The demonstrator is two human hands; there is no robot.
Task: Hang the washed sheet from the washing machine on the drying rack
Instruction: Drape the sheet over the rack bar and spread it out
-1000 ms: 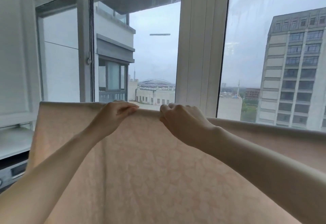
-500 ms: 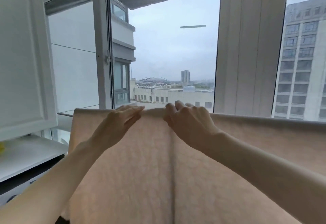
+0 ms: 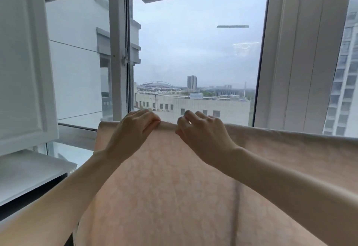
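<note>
A pale pink patterned sheet (image 3: pixel 170 187) hangs draped over a bar that it hides, and its top fold runs from left of centre to the right edge. My left hand (image 3: pixel 133 131) pinches the top fold near the sheet's left end. My right hand (image 3: pixel 203 135) grips the same fold just to the right, a small gap apart from the left. The drying rack itself is covered by the cloth. The washing machine is not plainly seen.
A large window (image 3: pixel 193 52) with white frames stands right behind the sheet. A white cabinet door (image 3: pixel 23 61) hangs at the left, above a white ledge (image 3: pixel 25 172) with a dark edge below it.
The view has swung left and down a little. Both hands stay on the top fold, and the sheet's left end has drawn closer to my left hand.
</note>
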